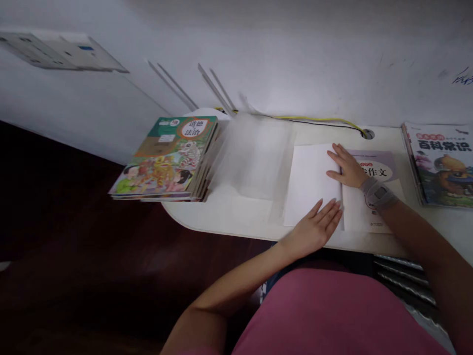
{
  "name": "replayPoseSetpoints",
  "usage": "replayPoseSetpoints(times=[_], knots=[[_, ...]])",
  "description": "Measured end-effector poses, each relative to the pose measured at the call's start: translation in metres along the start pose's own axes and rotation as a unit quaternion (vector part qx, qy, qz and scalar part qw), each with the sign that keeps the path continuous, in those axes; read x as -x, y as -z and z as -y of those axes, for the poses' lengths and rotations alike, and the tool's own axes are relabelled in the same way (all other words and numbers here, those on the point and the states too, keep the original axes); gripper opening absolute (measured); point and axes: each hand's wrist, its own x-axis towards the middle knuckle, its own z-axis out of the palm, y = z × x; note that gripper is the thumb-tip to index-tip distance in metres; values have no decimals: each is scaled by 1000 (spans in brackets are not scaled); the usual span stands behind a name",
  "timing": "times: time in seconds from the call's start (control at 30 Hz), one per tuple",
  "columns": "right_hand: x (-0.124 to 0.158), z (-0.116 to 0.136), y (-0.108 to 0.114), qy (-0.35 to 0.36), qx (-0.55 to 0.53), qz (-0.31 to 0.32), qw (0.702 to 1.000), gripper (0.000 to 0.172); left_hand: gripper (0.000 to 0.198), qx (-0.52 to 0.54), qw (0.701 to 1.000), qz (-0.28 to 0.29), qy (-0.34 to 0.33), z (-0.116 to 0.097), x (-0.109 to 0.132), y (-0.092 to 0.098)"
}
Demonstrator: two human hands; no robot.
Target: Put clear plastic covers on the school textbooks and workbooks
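In the head view, a thin book (377,195) lies opened out on the white table, its title page showing on the right and a blank white leaf (308,180) on the left. My left hand (316,228) rests flat near the lower end of the fold, fingers stretched. Higher up, my right hand (346,166), with a grey band on the wrist, presses on the fold with fingers spread. A clear plastic sheet (254,160) extends left from the white leaf; whether it is joined to the book I cannot tell.
A stack of colourful textbooks (162,160) sits at the table's left end, another pile of books (445,165) at the right. Behind are router antennas (216,88), a yellow cable (314,119) running into a hole (367,134), and the wall. The table's front edge (214,232) curves leftward.
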Motion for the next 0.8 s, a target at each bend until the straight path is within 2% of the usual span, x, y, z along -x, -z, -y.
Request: replayPoseSetpoints(times=[0.3, 0.6, 0.8], knots=[[-2, -2, -2, 1, 9, 6, 1000, 66, 48, 50, 996, 52, 50, -7, -3, -15], [1, 1, 0, 28, 25, 21, 999, 63, 42, -10, 999, 40, 16, -11, -13, 10], [1, 7, -1, 27, 81, 34, 996, 63, 46, 2, 999, 44, 8, -4, 0, 3]])
